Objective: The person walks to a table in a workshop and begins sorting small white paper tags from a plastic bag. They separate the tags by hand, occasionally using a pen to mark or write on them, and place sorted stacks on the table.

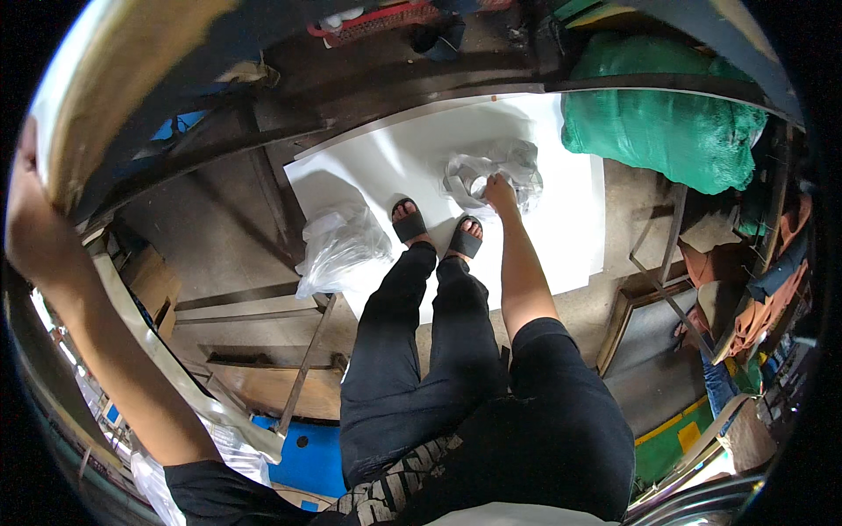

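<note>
Down on a white sheet [570, 254] spread over the floor, my right hand [500, 193] is closed on a clear plastic bag [522, 162]. A pale, round-ended thing shows inside the bag beside my fingers, too unclear to name. My left hand [35, 228] is raised at the far left, against the pale edge of a board or tabletop [74, 114]. The picture's rim cuts off most of its fingers. Left of my feet, a second clear plastic bag [342, 241] lies crumpled on the sheet; its contents cannot be made out.
My sandalled feet [410, 221] stand on the sheet. A large green wrapped bundle [662, 123] sits at the far right. Dark metal frame bars [219, 158] run along the far and left sides. Brown cloth [785, 307] hangs at the right, near a framed panel [649, 329].
</note>
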